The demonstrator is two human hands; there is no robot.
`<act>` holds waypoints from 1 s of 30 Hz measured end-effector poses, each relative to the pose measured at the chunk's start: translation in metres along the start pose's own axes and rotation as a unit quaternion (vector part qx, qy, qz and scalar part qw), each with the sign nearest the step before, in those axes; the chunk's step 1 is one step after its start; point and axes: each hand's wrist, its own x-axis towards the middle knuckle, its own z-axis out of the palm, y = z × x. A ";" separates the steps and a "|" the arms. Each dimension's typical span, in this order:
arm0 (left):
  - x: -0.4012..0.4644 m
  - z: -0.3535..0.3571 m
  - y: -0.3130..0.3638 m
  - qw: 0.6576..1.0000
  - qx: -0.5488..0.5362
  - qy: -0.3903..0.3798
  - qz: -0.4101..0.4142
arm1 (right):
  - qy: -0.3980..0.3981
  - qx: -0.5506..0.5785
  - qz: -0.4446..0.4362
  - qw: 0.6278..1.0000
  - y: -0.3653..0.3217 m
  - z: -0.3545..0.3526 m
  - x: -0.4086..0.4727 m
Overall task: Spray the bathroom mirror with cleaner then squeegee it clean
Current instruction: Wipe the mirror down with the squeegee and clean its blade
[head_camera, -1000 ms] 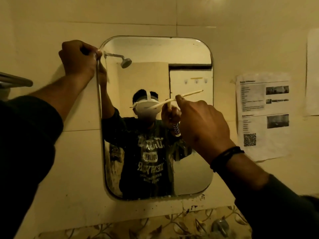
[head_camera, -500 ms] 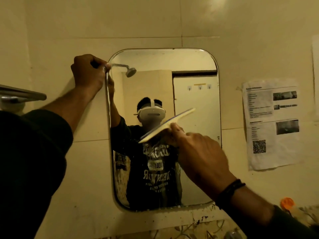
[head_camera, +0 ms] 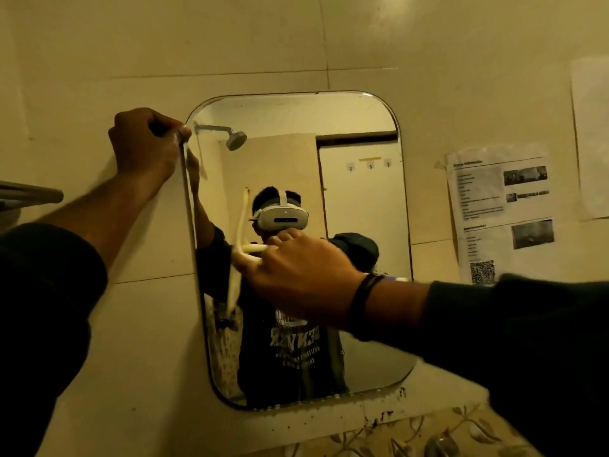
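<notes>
A rounded rectangular mirror [head_camera: 362,166] hangs on the beige tiled wall and reflects a person in a headset. My left hand [head_camera: 145,143] grips the mirror's upper left edge, fingers curled round it. My right hand [head_camera: 296,275] holds the handle of a pale squeegee [head_camera: 240,232]. The squeegee's blade stands almost upright against the glass in the mirror's left part. The lower end of the blade is blurred. No spray bottle is in view.
Printed sheets [head_camera: 497,212] are taped to the wall right of the mirror. A metal rail [head_camera: 29,194] juts out at the left edge. A patterned tile band [head_camera: 412,433] runs below the mirror, with dark grime along the mirror's lower edge.
My right hand has turned the squeegee from a slanted, near-horizontal pose to nearly upright and carried it to the mirror's left part. My left hand still grips the mirror's edge.
</notes>
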 end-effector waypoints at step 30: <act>0.000 0.001 0.001 1.000 -0.016 0.009 -0.003 | -0.052 -0.108 -0.020 0.993 0.047 -0.020 -0.058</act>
